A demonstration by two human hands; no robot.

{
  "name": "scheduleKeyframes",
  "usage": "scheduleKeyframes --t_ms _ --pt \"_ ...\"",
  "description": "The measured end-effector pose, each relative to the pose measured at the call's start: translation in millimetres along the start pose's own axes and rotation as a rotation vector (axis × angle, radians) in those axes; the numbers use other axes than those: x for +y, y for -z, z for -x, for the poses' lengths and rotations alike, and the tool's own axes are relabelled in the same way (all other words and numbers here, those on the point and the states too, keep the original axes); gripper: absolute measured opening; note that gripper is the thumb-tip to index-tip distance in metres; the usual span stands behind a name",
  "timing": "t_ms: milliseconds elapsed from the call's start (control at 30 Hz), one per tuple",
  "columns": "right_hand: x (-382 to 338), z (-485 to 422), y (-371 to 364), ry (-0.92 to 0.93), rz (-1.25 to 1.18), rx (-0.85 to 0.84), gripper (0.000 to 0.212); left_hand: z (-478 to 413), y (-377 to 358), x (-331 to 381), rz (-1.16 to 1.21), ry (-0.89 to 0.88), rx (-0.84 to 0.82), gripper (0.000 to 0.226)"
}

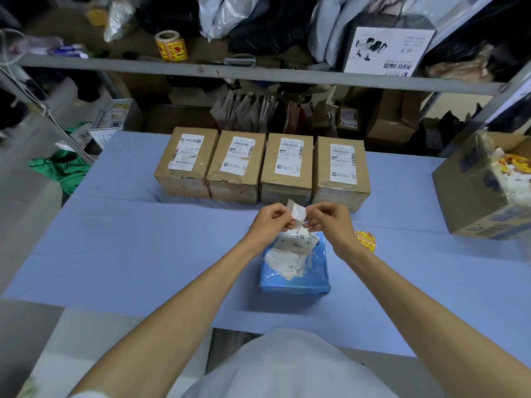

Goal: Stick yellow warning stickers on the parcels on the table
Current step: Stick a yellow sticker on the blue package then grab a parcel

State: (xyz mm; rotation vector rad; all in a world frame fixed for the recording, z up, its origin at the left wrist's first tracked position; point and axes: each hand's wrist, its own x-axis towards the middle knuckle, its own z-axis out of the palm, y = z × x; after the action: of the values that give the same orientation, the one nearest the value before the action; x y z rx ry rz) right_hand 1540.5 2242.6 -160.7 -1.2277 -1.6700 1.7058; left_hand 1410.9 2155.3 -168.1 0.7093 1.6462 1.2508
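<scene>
Head view. The table (129, 239) is covered in smooth pale-blue cloth with faint fold creases.

At the far edge four cardboard boxes (235, 166) stand in a tight row, sides touching. They are matte brown and rectangular, each with a white printed label on top and clear tape at the front edge.

In the middle, near the person, lies a blue parcel (296, 280). It is a soft, glossy plastic pouch with a crumpled white label on top.

Above the parcel, the left hand (271, 222) and right hand (330, 222) meet with fingers curled. Each pinches one side of a small white slip (297, 212), thin and slightly shiny. Its printed face is not visible.

Yellow stickers (366, 239) with red print lie flat on the cloth, just beside the right wrist.

A roll (171, 45) of similar labels stands on the grey metal shelf (115, 63). An open carton (485, 188) holding paper scraps sits at the table's right edge.
</scene>
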Motion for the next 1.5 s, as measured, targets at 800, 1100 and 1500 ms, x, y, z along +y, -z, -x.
scheduleKeyframes --t_ms 800,1100,1500 --pt "-2 5 -1 -0.011 0.029 -0.085 0.021 1 1 0 -0.038 0.133 -0.119 0.026" --pt "3 -2 10 -0.124 -0.044 0.186 0.020 3 12 -3 -0.002 0.186 -0.039 0.027" --pt "3 0 -6 -0.128 -0.016 0.171 0.017 0 6 3 -0.356 0.078 0.106 0.031"
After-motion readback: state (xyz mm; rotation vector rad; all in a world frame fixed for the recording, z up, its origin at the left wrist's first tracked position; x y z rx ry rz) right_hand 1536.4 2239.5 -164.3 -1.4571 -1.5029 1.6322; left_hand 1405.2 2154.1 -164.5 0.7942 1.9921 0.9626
